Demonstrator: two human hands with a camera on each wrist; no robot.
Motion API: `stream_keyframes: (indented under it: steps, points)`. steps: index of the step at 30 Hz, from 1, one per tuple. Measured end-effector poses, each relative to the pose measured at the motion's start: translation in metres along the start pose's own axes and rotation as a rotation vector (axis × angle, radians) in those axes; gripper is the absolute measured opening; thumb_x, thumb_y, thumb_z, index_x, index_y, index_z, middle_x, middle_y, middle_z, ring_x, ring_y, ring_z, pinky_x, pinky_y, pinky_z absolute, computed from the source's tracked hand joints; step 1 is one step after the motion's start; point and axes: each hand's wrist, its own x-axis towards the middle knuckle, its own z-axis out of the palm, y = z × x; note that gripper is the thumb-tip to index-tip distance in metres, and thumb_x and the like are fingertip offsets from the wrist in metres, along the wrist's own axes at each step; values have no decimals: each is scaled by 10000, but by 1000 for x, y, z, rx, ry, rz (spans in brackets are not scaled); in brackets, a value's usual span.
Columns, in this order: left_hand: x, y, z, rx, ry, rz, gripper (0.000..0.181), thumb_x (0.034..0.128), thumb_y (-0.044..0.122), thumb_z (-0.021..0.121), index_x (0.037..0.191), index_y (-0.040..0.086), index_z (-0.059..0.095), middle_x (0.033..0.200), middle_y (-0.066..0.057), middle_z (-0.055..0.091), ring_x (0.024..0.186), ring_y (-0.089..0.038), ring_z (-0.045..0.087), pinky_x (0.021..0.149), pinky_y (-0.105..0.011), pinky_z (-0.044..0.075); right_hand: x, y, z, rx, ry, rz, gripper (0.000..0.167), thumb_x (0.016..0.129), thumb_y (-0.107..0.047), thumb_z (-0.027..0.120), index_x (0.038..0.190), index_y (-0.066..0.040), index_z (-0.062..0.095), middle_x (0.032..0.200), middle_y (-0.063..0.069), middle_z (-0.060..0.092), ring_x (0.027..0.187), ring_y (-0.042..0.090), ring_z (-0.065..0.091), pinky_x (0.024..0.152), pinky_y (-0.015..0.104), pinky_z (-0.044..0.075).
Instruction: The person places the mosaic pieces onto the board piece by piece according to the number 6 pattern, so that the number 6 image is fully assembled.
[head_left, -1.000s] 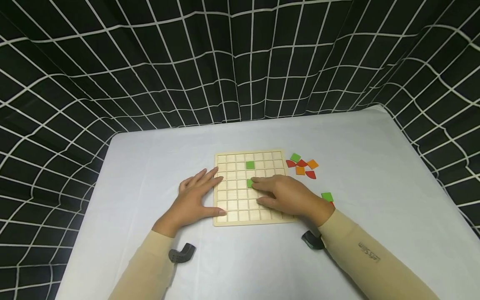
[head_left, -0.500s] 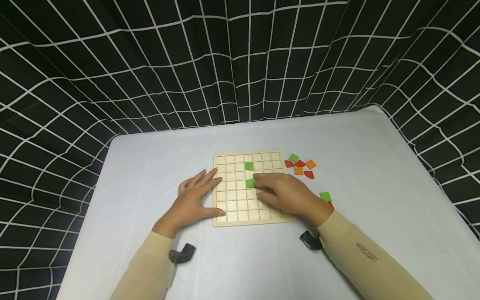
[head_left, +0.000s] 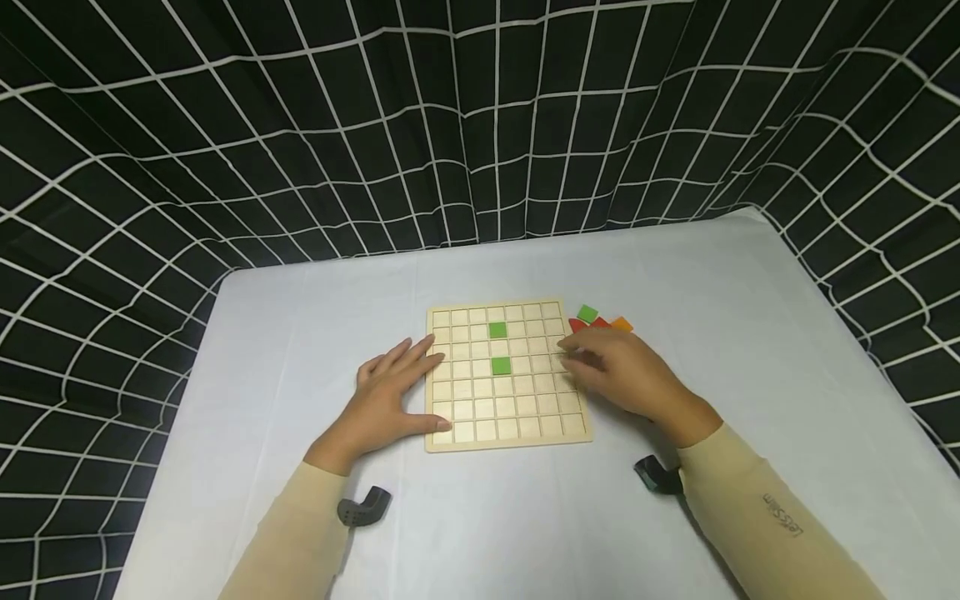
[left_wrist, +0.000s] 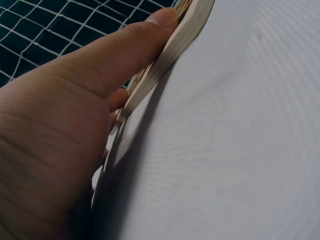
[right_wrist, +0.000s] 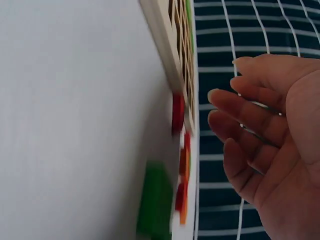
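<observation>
Pale wooden gridded board [head_left: 523,385] lies on white cloth-covered table [head_left: 487,517]; two green square tiles [head_left: 501,366] occupy cells. Left hand [head_left: 393,396], fingers spread, rests on its left edge. Right hand [head_left: 626,372], fingers loosely bent, hovers at its right edge near flat red, green and orange pieces [head_left: 587,313].

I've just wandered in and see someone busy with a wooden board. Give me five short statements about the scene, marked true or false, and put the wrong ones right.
1. Two green square tiles lie on the pale wooden grid board. True.
2. Those tiles fill neighbouring cells. False: one bare cell separates them, in the same column.
3. The person's bare left hand touches the board's left side. True.
4. The person's bare right hand is holding one of the tiles. False: it holds nothing, as the right wrist view shows.
5. An orange flat piece lies on the board. False: it lies on the white table, right of the board.
</observation>
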Motion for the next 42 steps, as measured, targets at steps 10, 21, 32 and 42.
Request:
stream_keyframes:
  steps: [10,21,32,42]
  points:
    - [0,1,-1,-4,0,-6,1038,810,695,879,1663,244,496,1791,118,206,1649,-257,115,1227,-584,75,-28,27,-19,-46,12,157,285,1005,-182,809,1268,-71,799,1216,90,757,1158,348,667,1040,596,510]
    - [1,0,0,6,3,9,1017,823,653,894,1659,226,501,1794,95,211,1646,-262,126,1219,-601,93,-43,39,-30,-64,-5,260,299,991,-134,823,1268,-36,772,1221,150,715,1141,364,643,999,606,544]
    - [-1,0,1,-2,3,4,1019,827,667,884,1661,226,499,1793,85,216,1647,-257,121,1220,-595,93,-34,51,-28,-112,-19,246,309,989,-82,795,1284,-10,740,1214,162,661,1115,367,617,992,591,536]
    - [0,0,0,9,-5,0,1011,837,661,880,1662,219,496,1796,84,206,1647,-254,121,1219,-600,97,-48,43,-30,-67,-176,227,374,908,-248,925,1188,-75,749,1171,78,662,1048,285,596,952,527,558]
